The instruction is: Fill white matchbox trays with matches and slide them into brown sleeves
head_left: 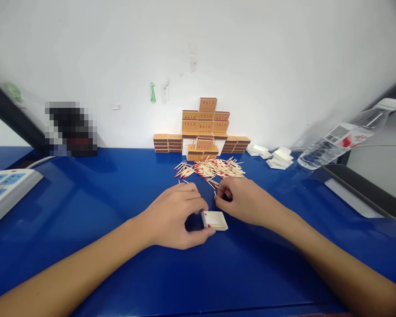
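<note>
A small white matchbox tray [216, 217] lies on the blue table with a few red-tipped matches inside. My left hand [178, 215] grips its left end between thumb and fingers. Just behind and to the right of the tray, my right hand [236, 196] pinches a match [215, 193] between thumb and fingertips. Beyond both hands spreads a loose pile of matches [218, 168], red heads pointing various ways. Behind the pile rises a stack of orange-brown matchboxes [205, 127], stepped up to a single box on top.
White empty matchbox trays [280, 157] lie right of the stack. A clear plastic bottle [346, 136] leans at the right, near a dark-topped object [366, 189]. At the left edge sits a white power strip [13, 189]; a pixelated dark item [72, 130] stands by the wall.
</note>
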Motion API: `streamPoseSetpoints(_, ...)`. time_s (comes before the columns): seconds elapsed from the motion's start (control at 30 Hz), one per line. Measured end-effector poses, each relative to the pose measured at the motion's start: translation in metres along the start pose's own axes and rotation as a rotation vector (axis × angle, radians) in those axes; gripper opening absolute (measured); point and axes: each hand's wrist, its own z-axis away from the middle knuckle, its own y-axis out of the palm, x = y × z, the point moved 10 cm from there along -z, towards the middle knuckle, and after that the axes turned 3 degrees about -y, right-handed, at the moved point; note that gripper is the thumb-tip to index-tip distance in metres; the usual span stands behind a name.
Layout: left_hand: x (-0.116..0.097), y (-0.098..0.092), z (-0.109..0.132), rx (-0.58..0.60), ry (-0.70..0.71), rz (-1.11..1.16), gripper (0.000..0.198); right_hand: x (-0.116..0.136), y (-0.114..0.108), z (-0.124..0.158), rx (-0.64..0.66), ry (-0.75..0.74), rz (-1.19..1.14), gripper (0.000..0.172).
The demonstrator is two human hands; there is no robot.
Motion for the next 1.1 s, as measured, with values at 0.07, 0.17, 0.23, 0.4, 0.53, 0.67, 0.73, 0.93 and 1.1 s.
streamPoseSetpoints(0.07,0.0,0.0,0.0,0.005,0.002,-0.001,0.019,-0.001,0.003,0.001,0.046,-0.018,-0.026,0.008)
streamPoseSetpoints(0.17,0.0,0.0,-0.001,0.003,0.003,-0.003,0.02,-0.002,0.002,0.0,0.067,-0.06,-0.043,0.008)
streamPoseSetpoints(0.23,-0.001,0.0,0.0,0.0,0.005,-0.007,0.02,-0.005,-0.001,-0.003,0.04,-0.068,-0.026,0.009)
streamPoseSetpoints(0.4,0.002,-0.002,0.0,-0.02,-0.001,-0.017,0.019,-0.016,-0.006,-0.007,-0.035,-0.047,0.027,0.003)
streamPoseSetpoints(0.53,0.004,-0.001,0.0,-0.012,-0.018,-0.015,0.019,-0.019,-0.007,-0.008,-0.055,-0.029,0.064,0.008)
streamPoseSetpoints(0.67,0.005,-0.001,0.0,-0.016,-0.023,-0.022,0.019,-0.018,-0.001,-0.01,0.0,-0.035,0.06,0.012)
streamPoseSetpoints(0.73,0.007,0.0,0.001,-0.017,-0.027,-0.028,0.02,-0.018,0.0,-0.009,0.017,-0.033,0.072,0.014)
streamPoseSetpoints(0.93,0.014,-0.002,0.002,-0.029,-0.053,-0.037,0.024,-0.014,0.006,-0.007,0.038,-0.117,0.108,0.022)
streamPoseSetpoints(1.1,0.017,-0.002,0.0,-0.03,-0.071,-0.037,0.021,-0.01,0.0,-0.003,0.042,-0.19,0.026,0.019)
